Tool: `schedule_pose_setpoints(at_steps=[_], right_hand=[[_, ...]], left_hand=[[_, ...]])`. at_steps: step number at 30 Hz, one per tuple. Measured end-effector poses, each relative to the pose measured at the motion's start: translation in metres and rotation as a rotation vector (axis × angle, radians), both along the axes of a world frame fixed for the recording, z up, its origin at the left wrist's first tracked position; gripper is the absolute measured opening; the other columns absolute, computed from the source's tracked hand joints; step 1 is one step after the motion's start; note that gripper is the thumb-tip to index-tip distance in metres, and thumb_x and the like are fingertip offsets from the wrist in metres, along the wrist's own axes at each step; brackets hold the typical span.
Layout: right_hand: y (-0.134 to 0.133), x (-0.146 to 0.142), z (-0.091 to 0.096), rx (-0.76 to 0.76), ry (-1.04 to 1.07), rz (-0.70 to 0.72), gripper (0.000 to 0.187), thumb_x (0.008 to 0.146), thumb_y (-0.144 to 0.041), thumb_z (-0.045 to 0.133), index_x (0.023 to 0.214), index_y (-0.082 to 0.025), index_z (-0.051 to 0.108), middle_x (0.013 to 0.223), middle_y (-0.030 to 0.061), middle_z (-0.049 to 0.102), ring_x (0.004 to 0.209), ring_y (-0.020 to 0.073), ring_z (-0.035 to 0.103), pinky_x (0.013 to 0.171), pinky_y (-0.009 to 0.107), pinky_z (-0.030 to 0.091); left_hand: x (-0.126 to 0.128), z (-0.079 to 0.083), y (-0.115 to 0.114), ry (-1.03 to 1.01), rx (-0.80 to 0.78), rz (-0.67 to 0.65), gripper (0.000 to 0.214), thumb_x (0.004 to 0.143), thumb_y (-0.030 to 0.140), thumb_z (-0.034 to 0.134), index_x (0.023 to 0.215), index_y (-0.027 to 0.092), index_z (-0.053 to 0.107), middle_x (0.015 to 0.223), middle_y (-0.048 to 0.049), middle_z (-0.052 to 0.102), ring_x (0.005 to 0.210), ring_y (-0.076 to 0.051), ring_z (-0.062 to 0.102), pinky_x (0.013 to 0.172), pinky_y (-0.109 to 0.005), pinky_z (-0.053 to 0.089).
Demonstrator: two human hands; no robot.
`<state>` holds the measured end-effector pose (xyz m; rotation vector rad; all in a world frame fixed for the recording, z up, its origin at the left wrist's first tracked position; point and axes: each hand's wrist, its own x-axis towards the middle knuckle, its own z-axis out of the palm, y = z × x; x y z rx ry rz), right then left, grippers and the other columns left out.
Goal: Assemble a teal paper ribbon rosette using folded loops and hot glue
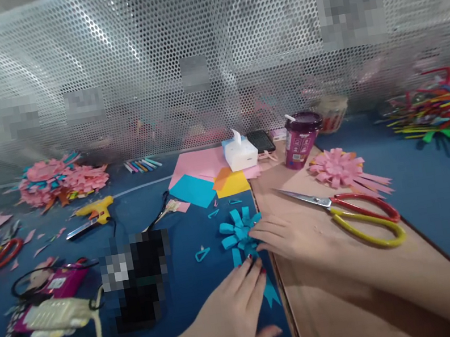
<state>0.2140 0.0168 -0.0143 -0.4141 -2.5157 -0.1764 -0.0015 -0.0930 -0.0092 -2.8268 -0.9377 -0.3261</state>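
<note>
A blue paper flower (pixel 239 229) with looped petals lies on the blue table top, close to the edge of the brown board. My right hand (pixel 292 237) reaches in from the right, its stretched fingers resting on the flower's right side. From below, my left hand (pixel 238 310) touches the flower's lower edge with extended fingertips; its thumb is spread away. Blue paper strips with notched ends (pixel 270 293) stick out below the flower, partly under my left fingers. Small folded blue paper loops (pixel 202 254) lie left of the flower.
Red-and-yellow scissors (pixel 342 209) and a pink paper flower (pixel 339 166) lie on the board (pixel 329 300). Behind stand a purple cup (pixel 300 141) and tissue box (pixel 240 153). Blue paper (pixel 193 191) lies ahead; a yellow glue gun (pixel 100 209) is left. A perforated metal screen (pixel 206 33) closes the back.
</note>
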Motion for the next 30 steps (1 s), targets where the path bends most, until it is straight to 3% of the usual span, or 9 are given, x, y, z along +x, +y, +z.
schedule_pose_setpoints(at_steps=[7, 13, 20, 25, 30], right_hand=[[0.0, 0.003, 0.003, -0.082, 0.069, 0.025, 0.025, 0.096, -0.027, 0.049, 0.111, -0.012, 0.062, 0.102, 0.0109, 0.071, 0.098, 0.0225, 0.065, 0.086, 0.039, 0.058], [-0.006, 0.006, 0.005, -0.277, 0.039, -0.025, 0.026, 0.095, -0.015, 0.045, 0.116, -0.013, 0.06, 0.111, 0.0108, 0.068, 0.105, 0.0205, 0.062, 0.091, 0.037, 0.055], [-0.01, 0.013, 0.014, -0.44, 0.127, 0.008, 0.032, 0.092, -0.017, 0.05, 0.124, -0.014, 0.053, 0.118, 0.011, 0.064, 0.113, 0.02, 0.057, 0.096, 0.037, 0.05], [-0.008, 0.018, 0.011, -0.505, 0.299, -0.066, 0.024, 0.088, -0.01, 0.049, 0.109, -0.018, 0.059, 0.1, 0.0084, 0.065, 0.094, 0.0179, 0.06, 0.081, 0.035, 0.052], [-0.005, 0.015, 0.017, -0.539, 0.203, -0.104, 0.023, 0.085, -0.011, 0.053, 0.105, -0.016, 0.063, 0.1, 0.0103, 0.064, 0.091, 0.0198, 0.058, 0.078, 0.037, 0.051]], left_hand=[[-0.001, 0.004, 0.001, 0.005, -0.004, -0.012, 0.07, 0.092, 0.053, 0.045, 0.141, 0.003, 0.04, 0.146, -0.0169, 0.044, 0.133, -0.03, 0.043, 0.104, -0.039, 0.043], [-0.004, 0.008, 0.005, -0.031, 0.067, -0.029, 0.058, 0.093, 0.049, 0.045, 0.13, 0.005, 0.054, 0.134, -0.0141, 0.057, 0.125, -0.03, 0.05, 0.1, -0.039, 0.045], [-0.005, 0.009, 0.008, -0.071, 0.095, -0.031, 0.052, 0.094, 0.046, 0.044, 0.125, 0.007, 0.059, 0.126, -0.011, 0.063, 0.114, -0.025, 0.056, 0.093, -0.035, 0.045], [-0.005, 0.001, 0.006, -0.169, 0.055, 0.05, 0.043, 0.092, 0.042, 0.049, 0.118, 0.011, 0.063, 0.116, -0.0083, 0.067, 0.105, -0.025, 0.055, 0.091, -0.035, 0.041], [-0.005, -0.003, 0.006, -0.188, 0.04, 0.084, 0.043, 0.09, 0.042, 0.053, 0.12, 0.013, 0.063, 0.114, -0.0056, 0.067, 0.101, -0.023, 0.054, 0.09, -0.034, 0.037]])
